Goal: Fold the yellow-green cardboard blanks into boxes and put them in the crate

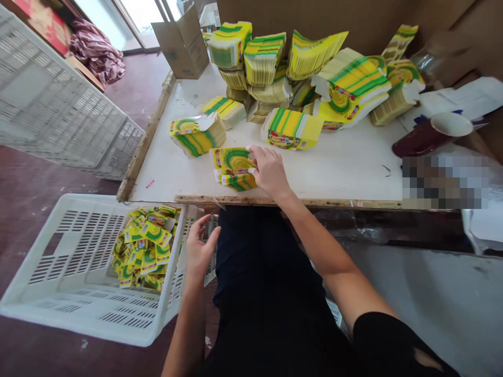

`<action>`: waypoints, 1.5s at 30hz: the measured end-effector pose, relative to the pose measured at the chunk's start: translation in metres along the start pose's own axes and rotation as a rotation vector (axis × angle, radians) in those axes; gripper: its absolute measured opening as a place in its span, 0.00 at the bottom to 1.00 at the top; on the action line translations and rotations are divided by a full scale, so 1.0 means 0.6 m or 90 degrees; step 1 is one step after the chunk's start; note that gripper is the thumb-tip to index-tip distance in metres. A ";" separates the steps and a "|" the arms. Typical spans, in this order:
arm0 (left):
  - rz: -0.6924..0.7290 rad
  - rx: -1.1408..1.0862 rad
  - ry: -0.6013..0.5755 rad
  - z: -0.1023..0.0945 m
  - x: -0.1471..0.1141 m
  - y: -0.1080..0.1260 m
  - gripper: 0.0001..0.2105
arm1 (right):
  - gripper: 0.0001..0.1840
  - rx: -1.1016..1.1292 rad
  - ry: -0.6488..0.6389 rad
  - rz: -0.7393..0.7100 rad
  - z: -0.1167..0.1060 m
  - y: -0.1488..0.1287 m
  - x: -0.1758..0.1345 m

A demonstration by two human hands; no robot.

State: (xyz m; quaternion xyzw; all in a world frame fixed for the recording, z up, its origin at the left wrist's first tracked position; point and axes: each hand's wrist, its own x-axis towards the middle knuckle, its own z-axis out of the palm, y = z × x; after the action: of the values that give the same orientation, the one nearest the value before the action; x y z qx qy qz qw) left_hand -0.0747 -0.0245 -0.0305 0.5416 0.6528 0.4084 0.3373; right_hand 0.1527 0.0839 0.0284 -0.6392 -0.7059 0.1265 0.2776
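Right hand [271,170] pinches the three-o'clock end of a yellow-green packet stack [231,159], seemingly steadying it (at seven o'clock on the table [326,180], probably for easy reach), while the left hand [198,251], empty, fingers apart, hangs by the white crate's three-o'clock side.

1 head-worn camera, looking forward and down, near the worktable [334,175], over the wearer's lap [255,251]

- We can cross the white tabletop [341,170] right of our right hand [271,170].
- Stacks of yellow-green cartons [266,60] block us behind.
- A maroon mug [416,137] bars our far right.
- The white plastic crate [78,327] admits us from above.
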 end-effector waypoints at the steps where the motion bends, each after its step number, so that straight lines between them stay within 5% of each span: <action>1: -0.008 -0.055 -0.042 0.014 -0.001 0.007 0.23 | 0.24 0.019 0.003 -0.008 -0.006 -0.009 -0.012; 5: -0.001 -0.355 -0.116 0.053 0.005 0.041 0.34 | 0.23 0.181 -0.037 -0.057 -0.001 -0.046 -0.087; 10: 0.012 -0.685 0.000 0.064 0.019 0.088 0.19 | 0.24 0.653 -0.214 0.020 0.052 -0.080 -0.175; 13: 0.018 -0.736 0.045 0.063 0.025 0.099 0.19 | 0.27 0.819 -0.274 0.072 0.072 -0.093 -0.191; 19: 0.040 -0.531 0.036 0.072 0.014 0.080 0.32 | 0.22 0.788 -0.247 0.117 0.073 -0.070 -0.177; 25: 0.019 -0.335 0.072 0.047 0.006 0.034 0.16 | 0.04 0.629 -0.117 0.006 0.051 -0.025 -0.172; 29: -0.012 -0.299 -0.126 -0.001 0.017 0.025 0.31 | 0.10 0.393 0.022 -0.149 0.036 0.004 -0.174; 33: 0.085 -0.122 -0.241 -0.024 0.018 0.043 0.47 | 0.12 0.176 0.083 -0.326 0.027 0.005 -0.177; 36: 0.118 0.066 -0.299 -0.006 0.006 0.061 0.40 | 0.12 0.191 0.060 -0.411 0.025 -0.017 -0.186; 38: 0.125 0.112 -0.276 0.008 -0.005 0.067 0.29 | 0.11 0.253 0.102 -0.343 0.025 -0.029 -0.192; 41: 0.175 0.131 -0.182 0.024 -0.021 0.066 0.27 | 0.31 0.427 0.134 -0.119 0.027 -0.037 -0.194; 45: 0.315 0.123 -0.102 0.040 -0.033 0.060 0.33 | 0.30 0.732 -0.164 0.041 0.041 -0.041 -0.187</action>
State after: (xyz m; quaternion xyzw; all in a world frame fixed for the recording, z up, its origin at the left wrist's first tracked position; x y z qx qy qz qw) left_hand -0.0345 -0.0370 -0.0087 0.7448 0.5077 0.3702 0.2246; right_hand 0.1218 -0.0243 -0.0046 -0.3869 -0.5324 0.5738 0.4874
